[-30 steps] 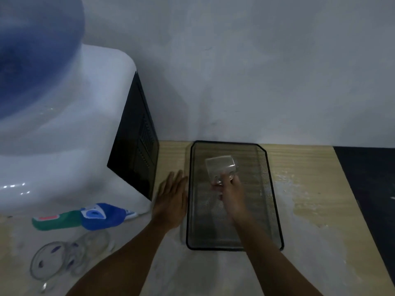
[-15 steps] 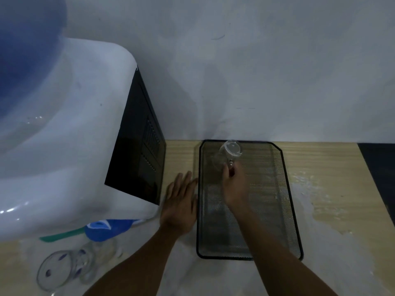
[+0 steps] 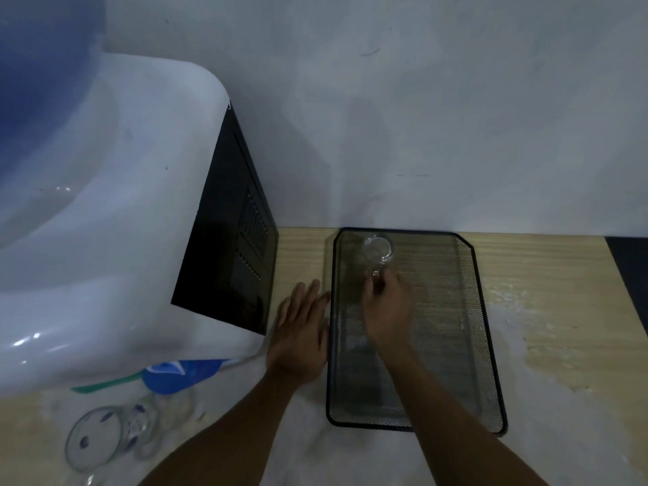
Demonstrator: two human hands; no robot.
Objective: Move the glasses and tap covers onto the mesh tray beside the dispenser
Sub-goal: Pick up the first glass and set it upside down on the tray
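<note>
A black mesh tray (image 3: 466, 331) lies on the wooden table to the right of the white dispenser (image 3: 105, 240). A small clear glass (image 3: 378, 249) stands at the tray's far left corner, and my right hand (image 3: 387, 310) pinches its handle from the near side. My left hand (image 3: 301, 335) rests flat on the table, fingers spread, against the tray's left edge. Another clear glass with blue marks (image 3: 105, 438) lies on its side at the lower left. A blue tap cover (image 3: 182, 375) and a green one (image 3: 105, 384) poke out from under the dispenser's front.
A pale wall (image 3: 420, 117) rises right behind the tray. The dispenser's black side panel (image 3: 235, 257) stands close to my left hand. A blue water bottle (image 3: 42, 64) tops the dispenser. White powdery smears (image 3: 526, 345) cover the table right of the tray.
My right hand has carried the small glass from mid-tray, where it was tilted in the air, to the far left corner and stood it there. My left hand stays put.
</note>
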